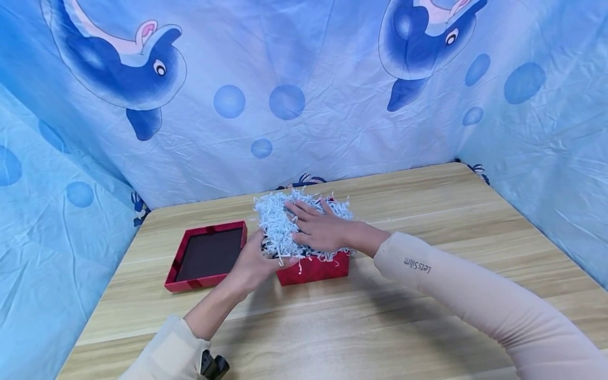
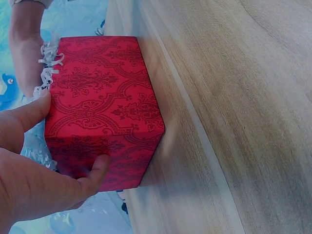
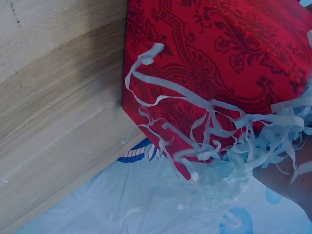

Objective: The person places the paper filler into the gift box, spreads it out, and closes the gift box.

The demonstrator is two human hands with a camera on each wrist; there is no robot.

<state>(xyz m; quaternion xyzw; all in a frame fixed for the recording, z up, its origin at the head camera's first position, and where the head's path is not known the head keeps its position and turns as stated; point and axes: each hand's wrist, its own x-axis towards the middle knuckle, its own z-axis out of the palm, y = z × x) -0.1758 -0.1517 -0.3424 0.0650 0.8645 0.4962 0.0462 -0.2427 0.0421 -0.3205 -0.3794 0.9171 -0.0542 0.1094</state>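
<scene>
A red patterned gift box [image 1: 313,271] stands on the table, heaped with pale blue shredded paper [image 1: 279,224]. My left hand [image 1: 250,265] holds the box's near left corner; in the left wrist view its thumb lies at the rim and fingers rest along the side of the red box [image 2: 97,87]. With fingers spread, my right hand [image 1: 322,230] presses flat on the top of the paper. Loose strands of shredded paper [image 3: 209,126] hang over the box wall in the right wrist view. Whatever lies under the paper is hidden.
Left of the box lies a shallow red lid [image 1: 209,256], its dark inside facing up. Both stand on a wood-grain table [image 1: 427,211]. Behind it hangs a blue curtain [image 1: 323,142] printed with dolphins and bubbles.
</scene>
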